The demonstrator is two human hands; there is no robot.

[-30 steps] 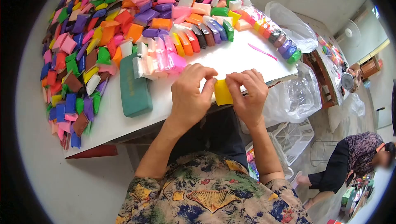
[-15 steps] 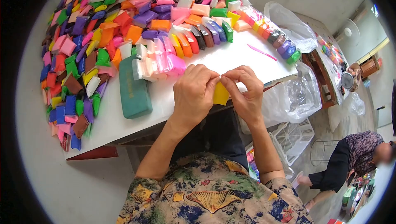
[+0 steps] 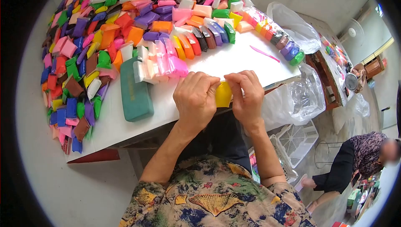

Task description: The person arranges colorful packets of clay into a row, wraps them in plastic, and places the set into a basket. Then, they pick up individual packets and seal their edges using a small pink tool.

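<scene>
A small yellow packet [image 3: 223, 95], like the wrapped soft clay pieces around it, hangs between my two hands just over the table's front edge. My left hand [image 3: 194, 97] pinches it at the upper left corner, thumb against fingers. On the other side my right hand [image 3: 247, 95] is closed in a pinch at the upper right corner. Beyond my hands, a row of coloured packets [image 3: 194, 45] stands side by side on the white table [image 3: 238, 62]. A teal case [image 3: 136, 99] lies left of my left hand. Farther right is a thin pink stick [image 3: 265, 54].
A large heap of coloured packets [image 3: 104, 30] covers the table's left and back. A clear bag of packets [image 3: 275, 32] lies at the right edge. Plastic bags [image 3: 296, 95] and a white basket [image 3: 297, 143] are at lower right. Another person [image 3: 355, 164] is bending beyond.
Both hands have come down slightly towards me, and their fingertips are a little farther apart. More of the yellow packet's upper part shows between them.
</scene>
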